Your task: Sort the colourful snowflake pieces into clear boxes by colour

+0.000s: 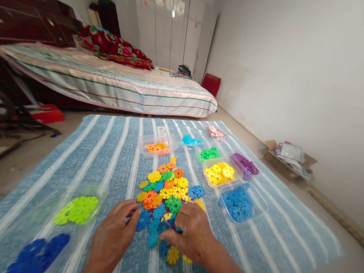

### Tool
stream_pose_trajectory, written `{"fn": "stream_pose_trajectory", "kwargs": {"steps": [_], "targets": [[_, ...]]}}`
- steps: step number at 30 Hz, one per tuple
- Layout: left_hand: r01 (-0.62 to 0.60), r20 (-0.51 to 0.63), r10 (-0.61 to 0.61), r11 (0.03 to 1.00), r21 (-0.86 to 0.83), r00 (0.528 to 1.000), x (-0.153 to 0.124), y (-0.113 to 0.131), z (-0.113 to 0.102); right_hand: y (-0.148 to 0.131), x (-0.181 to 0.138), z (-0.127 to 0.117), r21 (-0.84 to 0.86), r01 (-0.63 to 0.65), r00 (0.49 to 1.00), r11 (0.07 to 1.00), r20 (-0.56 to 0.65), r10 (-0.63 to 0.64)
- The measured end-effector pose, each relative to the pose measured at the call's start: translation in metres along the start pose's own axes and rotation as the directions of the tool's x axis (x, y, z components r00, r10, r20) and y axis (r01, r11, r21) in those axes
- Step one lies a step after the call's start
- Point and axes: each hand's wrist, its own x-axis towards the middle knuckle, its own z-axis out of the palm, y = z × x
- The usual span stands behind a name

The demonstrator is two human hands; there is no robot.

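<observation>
A loose pile of flower-shaped plastic discs (174, 204) in blue, yellow, orange and green lies on the striped cloth. At its left edge is my left hand (113, 236), thumb and fingertips pinched together; something small and bluish may be between them, but I cannot make it out. My right hand (194, 231) reaches over the pile's near right side, fingers curled down and closed on a blue flower-shaped disc (178, 229) that is mostly hidden. A purple edge shows beside it. Blue discs (153, 232) lie between the two hands, and a yellow disc (173, 255) lies below.
Clear tubs hold sorted discs: blue (238, 201), yellow (219, 173), green (209, 154), purple (245, 163), light blue (191, 141), orange (157, 147) and lime (78, 209). Dark blue discs (38, 253) lie front left. A bed (126, 86) and carton (281, 167) stand beyond.
</observation>
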Motion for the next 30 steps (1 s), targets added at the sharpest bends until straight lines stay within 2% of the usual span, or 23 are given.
{"fn": "stream_pose_trajectory", "kwargs": {"steps": [6,9,13,16,19,24,30], "targets": [[-0.031,-0.016,0.031,0.999,-0.009,0.999,0.000,-0.003,0.001,-0.003,0.004,0.003,-0.001,0.023,0.997,1.000,-0.078,-0.023],[-0.023,-0.002,0.023,1.000,-0.020,1.000,-0.001,0.000,-0.001,0.002,0.001,0.005,0.039,-0.042,0.991,0.998,-0.129,0.046],[0.003,0.030,-0.002,1.000,-0.027,1.000,-0.002,0.007,-0.003,0.015,-0.001,-0.007,0.135,-0.143,0.981,0.981,-0.115,0.159],[0.034,0.036,-0.033,0.999,-0.041,0.999,-0.004,0.010,-0.003,0.023,-0.004,-0.024,0.201,-0.149,0.987,0.968,-0.035,0.159],[0.046,0.039,-0.044,0.998,-0.046,0.998,-0.005,0.012,-0.003,0.023,-0.013,-0.037,0.195,-0.127,0.987,0.973,0.122,0.104],[0.071,0.052,-0.067,0.995,-0.072,0.996,-0.005,0.013,-0.002,0.012,-0.031,-0.043,0.084,-0.149,0.925,0.985,0.364,0.109],[0.076,0.058,-0.072,0.994,-0.082,0.996,-0.005,0.012,-0.004,0.004,-0.031,-0.038,0.112,-0.196,0.898,0.974,0.419,0.132]]}}
